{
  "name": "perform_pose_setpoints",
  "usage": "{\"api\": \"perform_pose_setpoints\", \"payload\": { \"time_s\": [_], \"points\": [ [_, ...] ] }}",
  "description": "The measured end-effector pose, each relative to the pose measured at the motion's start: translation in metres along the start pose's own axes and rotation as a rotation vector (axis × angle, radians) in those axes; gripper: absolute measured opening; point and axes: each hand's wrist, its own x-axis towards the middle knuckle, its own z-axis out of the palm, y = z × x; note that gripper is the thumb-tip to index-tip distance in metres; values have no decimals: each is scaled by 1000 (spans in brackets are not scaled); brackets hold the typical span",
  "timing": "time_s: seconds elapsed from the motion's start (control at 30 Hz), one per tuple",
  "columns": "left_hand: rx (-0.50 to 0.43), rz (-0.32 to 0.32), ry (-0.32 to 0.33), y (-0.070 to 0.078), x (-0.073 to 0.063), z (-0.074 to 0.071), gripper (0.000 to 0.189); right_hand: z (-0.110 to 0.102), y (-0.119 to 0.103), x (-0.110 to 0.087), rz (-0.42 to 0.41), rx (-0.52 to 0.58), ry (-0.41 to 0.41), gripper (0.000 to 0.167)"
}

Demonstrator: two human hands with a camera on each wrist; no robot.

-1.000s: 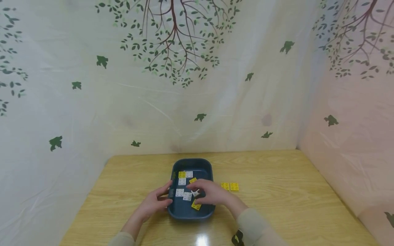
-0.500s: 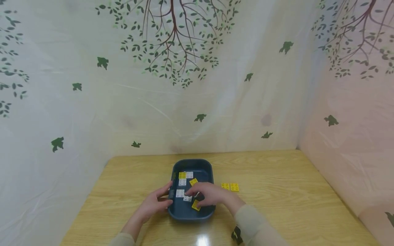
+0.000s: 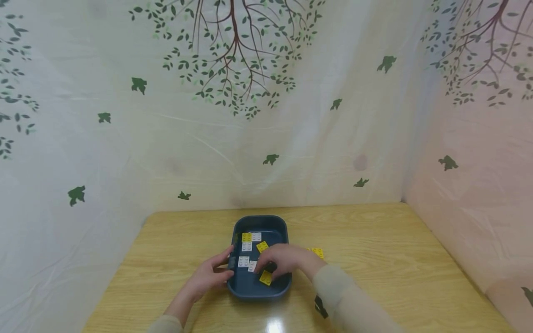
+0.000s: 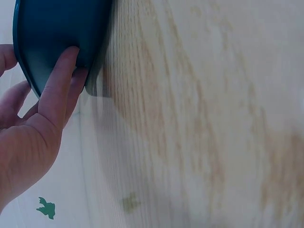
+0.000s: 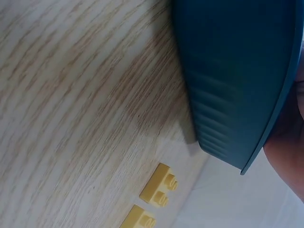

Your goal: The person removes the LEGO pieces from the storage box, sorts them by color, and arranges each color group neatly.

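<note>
A dark blue tray [image 3: 260, 292] stands on the table with several white and yellow toy bricks in it. My left hand [image 3: 211, 272] touches its left side, thumb and fingers apart; in the left wrist view two fairly straight fingers [image 4: 58, 88] lie against the outer wall. My right hand [image 3: 285, 259] reaches over the right rim with bent fingers pointing down among the bricks. Its fingertips are right beside a partly covered white brick [image 3: 251, 266] and a yellow brick [image 3: 266, 278]. I cannot tell what lies between them. A second yellow brick [image 3: 262, 246] sits just beyond the hand.
Right of the tray lie two yellow bricks [image 5: 159, 185] on the wooden table [image 3: 395, 263], one mostly behind the right hand in the head view. A small black object [image 3: 319, 306] is by the right sleeve. A printed curtain [image 3: 208, 152] closes the back and sides.
A tilted white brick seen between the right fingers a second ago is now hidden by that hand. The right hand has lowered and shifted slightly right. The left hand stays put.
</note>
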Motion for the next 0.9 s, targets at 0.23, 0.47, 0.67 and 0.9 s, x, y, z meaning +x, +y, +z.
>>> {"api": "perform_pose_setpoints", "payload": {
  "time_s": [0.23, 0.47, 0.67, 0.9],
  "points": [
    [-12, -1, 0, 0, 0, 0, 73, 5, 7, 4, -13, -72, -15, 46],
    [-21, -7, -3, 1, -1, 0, 73, 8, 7, 5, 9, -136, -13, 46],
    [-8, 0, -3, 1, -1, 0, 73, 9, 4, 6, 40, -146, -17, 48],
    [-22, 14, -18, -1, 0, 0, 73, 10, 4, 8, 46, -143, -20, 48]
  ]
}}
